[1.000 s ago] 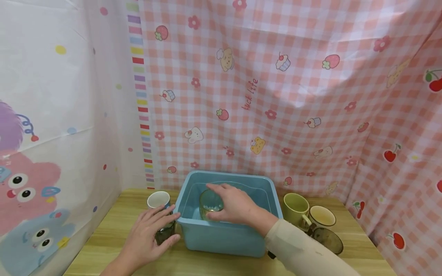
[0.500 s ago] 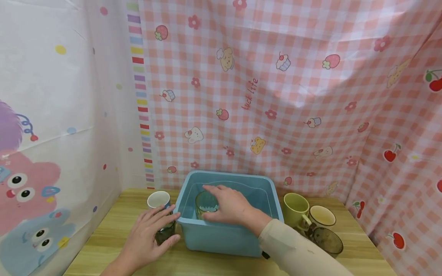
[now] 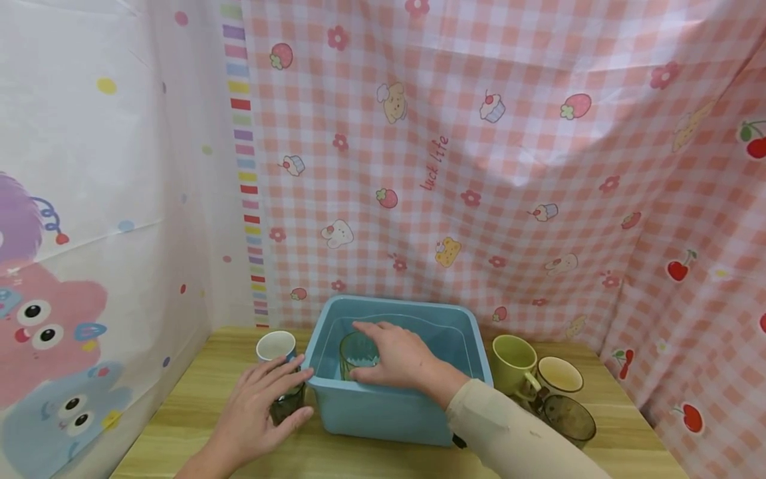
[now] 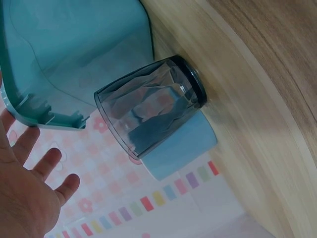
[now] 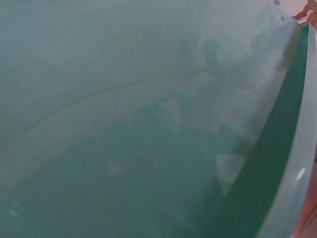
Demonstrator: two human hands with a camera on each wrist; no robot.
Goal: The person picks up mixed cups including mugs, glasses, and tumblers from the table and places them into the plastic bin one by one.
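Note:
A greenish clear glass (image 3: pixel 354 352) stands inside the blue plastic bin (image 3: pixel 389 416), near its left wall. My right hand (image 3: pixel 397 356) reaches over the bin's front rim and grips this glass, thumb on the near side and fingers on the far side. Its lower part is hidden by the bin. My left hand (image 3: pixel 254 406) is spread with fingertips at the bin's left rim, holding nothing. Just past it stands a dark grey faceted glass (image 4: pixel 151 104), partly covered by the hand in the head view. Behind that is a cup, white inside and blue outside (image 3: pixel 276 346).
Right of the bin stand a green mug (image 3: pixel 513 362), a cream-lined cup (image 3: pixel 559 374) and a brown glass cup (image 3: pixel 568 419) close together on the wooden table (image 3: pixel 179 406). A checked pink cloth (image 3: pixel 419 219) hangs behind the bin. The right wrist view shows mostly bin wall.
Over the first half second my right hand moved the greenish glass slightly left inside the bin. Since then both hands have stayed in place.

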